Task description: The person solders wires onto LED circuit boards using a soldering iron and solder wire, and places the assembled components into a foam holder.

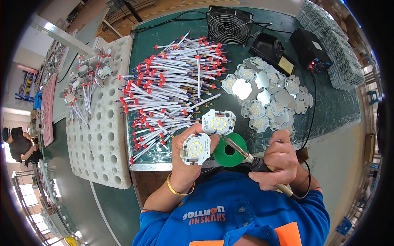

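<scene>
My left hand (185,164) holds a small white circuit board with yellow chips (196,149) by its edges, tilted up toward me. My right hand (279,162) grips a soldering iron (242,152) by its black handle; the metal tip points left, close to the held board's right edge. A second white board (218,122) lies on the table just above my left hand. A green solder spool (229,150) sits under the iron's shaft.
A large pile of white wires with red and blue ends (172,88) covers the green mat. A heap of boards (266,96) lies right. A fan (230,25), a soldering station (308,48) and a white foam tray (98,123) are around.
</scene>
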`<state>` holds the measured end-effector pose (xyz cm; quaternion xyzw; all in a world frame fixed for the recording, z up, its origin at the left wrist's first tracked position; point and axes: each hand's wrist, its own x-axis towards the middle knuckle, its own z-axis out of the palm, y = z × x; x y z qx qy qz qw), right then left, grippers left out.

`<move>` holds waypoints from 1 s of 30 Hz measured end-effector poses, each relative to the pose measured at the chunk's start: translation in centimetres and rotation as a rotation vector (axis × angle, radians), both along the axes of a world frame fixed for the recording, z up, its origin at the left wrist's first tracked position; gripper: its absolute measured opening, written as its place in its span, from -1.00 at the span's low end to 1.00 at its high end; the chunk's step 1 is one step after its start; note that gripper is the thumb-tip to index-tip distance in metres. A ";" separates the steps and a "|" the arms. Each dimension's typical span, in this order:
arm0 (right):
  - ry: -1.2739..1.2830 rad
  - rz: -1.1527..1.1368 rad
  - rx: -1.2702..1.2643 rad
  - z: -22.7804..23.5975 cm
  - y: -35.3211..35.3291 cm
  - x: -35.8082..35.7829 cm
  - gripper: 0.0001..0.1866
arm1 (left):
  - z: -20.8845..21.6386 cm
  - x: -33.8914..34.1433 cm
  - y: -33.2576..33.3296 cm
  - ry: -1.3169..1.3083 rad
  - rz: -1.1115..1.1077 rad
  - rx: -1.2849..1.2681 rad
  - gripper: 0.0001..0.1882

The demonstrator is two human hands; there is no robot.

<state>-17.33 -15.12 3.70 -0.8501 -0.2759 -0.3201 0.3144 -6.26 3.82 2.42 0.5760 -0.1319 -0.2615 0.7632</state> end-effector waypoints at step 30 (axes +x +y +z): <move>0.018 -0.105 0.363 -0.4 -0.5 2.7 -0.72 | -0.5 0.9 -0.6 0.247 0.002 -0.038 -0.79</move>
